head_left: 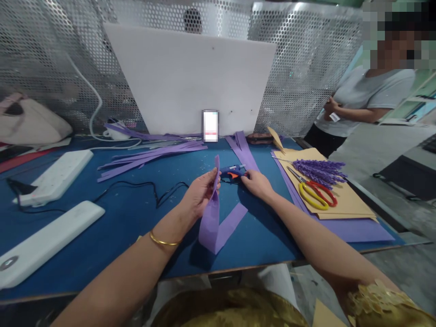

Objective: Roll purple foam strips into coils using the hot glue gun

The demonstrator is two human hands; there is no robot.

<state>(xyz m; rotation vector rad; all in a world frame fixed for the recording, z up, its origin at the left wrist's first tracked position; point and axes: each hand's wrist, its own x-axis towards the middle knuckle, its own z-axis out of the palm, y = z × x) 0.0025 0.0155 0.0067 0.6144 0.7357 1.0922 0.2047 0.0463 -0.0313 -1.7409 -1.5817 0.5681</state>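
My left hand (200, 193) pinches a wide purple paper strip (218, 218) near its upper end; the strip hangs down, folds on the blue table (119, 218) and runs back up to the right. My right hand (256, 183) is closed around the handle of a blue glue gun (233, 172) with an orange trigger, which lies on the table just behind the strip. A black cord (136, 186) trails left from the gun.
Cut purple strips (150, 156) lie at the back. Scissors (315, 190) and purple paper flowers (318, 169) rest on tan sheets (344, 195) at right. White power strips (54, 175) sit left. A white board (190, 77) leans on perforated metal. Another person (361, 100) stands at right.
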